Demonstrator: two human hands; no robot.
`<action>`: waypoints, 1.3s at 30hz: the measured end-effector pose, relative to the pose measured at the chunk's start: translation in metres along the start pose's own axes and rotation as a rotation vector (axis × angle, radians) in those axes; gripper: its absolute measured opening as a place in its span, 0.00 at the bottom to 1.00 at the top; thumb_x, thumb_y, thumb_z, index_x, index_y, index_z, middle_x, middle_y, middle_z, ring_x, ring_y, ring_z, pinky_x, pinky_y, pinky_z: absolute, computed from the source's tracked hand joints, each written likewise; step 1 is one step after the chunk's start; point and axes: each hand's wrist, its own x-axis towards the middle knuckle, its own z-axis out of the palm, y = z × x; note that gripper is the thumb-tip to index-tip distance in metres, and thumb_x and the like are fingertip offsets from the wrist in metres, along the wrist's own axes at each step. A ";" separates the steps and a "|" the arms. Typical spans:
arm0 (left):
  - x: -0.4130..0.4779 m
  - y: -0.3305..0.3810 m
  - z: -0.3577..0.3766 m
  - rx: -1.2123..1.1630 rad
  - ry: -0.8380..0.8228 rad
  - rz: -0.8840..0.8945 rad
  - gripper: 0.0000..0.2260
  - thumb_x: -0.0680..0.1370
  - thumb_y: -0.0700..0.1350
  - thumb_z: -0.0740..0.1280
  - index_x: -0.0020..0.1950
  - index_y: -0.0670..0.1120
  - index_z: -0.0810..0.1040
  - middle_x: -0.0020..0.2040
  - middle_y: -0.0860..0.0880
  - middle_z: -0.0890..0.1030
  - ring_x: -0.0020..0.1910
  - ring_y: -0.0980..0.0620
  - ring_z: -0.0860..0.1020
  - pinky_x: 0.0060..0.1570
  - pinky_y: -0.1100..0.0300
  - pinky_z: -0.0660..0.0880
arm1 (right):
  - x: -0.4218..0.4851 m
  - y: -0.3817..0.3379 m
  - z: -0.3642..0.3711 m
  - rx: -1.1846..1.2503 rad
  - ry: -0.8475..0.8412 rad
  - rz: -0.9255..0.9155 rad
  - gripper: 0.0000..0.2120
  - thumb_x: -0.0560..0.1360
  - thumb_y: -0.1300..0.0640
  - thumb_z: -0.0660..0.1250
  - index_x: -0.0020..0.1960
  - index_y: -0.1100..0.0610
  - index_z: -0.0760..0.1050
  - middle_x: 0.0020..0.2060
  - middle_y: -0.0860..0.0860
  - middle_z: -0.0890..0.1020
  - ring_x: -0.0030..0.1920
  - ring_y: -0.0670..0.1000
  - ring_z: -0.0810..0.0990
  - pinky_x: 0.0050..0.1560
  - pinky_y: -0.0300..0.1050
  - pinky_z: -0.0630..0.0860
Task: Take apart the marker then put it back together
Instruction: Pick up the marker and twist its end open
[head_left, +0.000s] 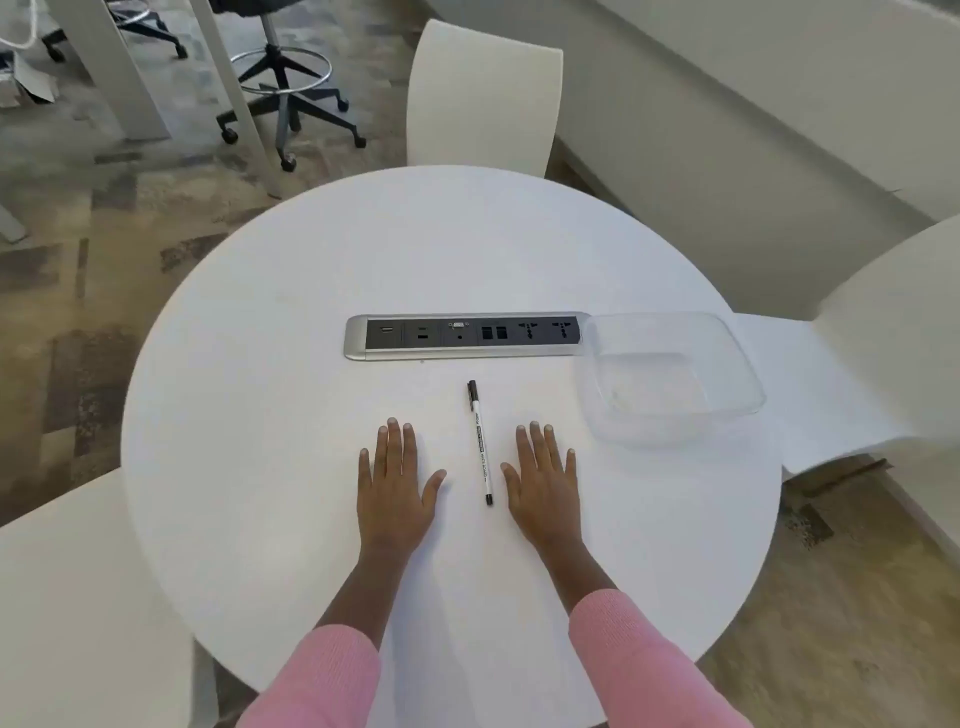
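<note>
Worktop (260, 364): round, white.
Marker (480, 441): capped, lying mid-worktop between hands.
Left hand (393, 480): flat, grip open.
Right hand (545, 478): flat, grip open.

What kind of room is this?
Probably an office meeting area: a round white table with a built-in socket strip, white chairs around it, and a rolling stool behind.

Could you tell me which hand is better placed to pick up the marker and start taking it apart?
Probably the right hand: it lies flat beside the marker, its thumb almost touching the barrel. The left hand also lies flat and empty, but farther away.
</note>
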 end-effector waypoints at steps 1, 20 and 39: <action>0.002 -0.003 0.005 -0.007 0.008 -0.009 0.43 0.72 0.65 0.27 0.73 0.39 0.58 0.74 0.38 0.61 0.73 0.40 0.60 0.70 0.44 0.58 | 0.000 0.001 0.002 0.000 0.004 0.005 0.23 0.79 0.52 0.53 0.72 0.58 0.55 0.74 0.56 0.59 0.74 0.57 0.53 0.72 0.60 0.53; 0.000 -0.005 0.011 -0.015 -0.006 -0.008 0.38 0.77 0.61 0.34 0.69 0.36 0.66 0.70 0.36 0.68 0.68 0.36 0.68 0.65 0.39 0.64 | -0.002 0.002 0.011 -0.065 0.131 -0.013 0.23 0.74 0.56 0.65 0.67 0.58 0.67 0.67 0.57 0.72 0.66 0.60 0.70 0.64 0.68 0.64; 0.003 -0.009 0.005 -0.003 0.066 0.054 0.25 0.76 0.46 0.66 0.68 0.36 0.66 0.70 0.35 0.66 0.70 0.35 0.64 0.67 0.42 0.62 | -0.016 -0.040 0.000 0.167 0.044 0.015 0.17 0.73 0.60 0.64 0.61 0.62 0.70 0.48 0.61 0.78 0.49 0.61 0.75 0.49 0.54 0.75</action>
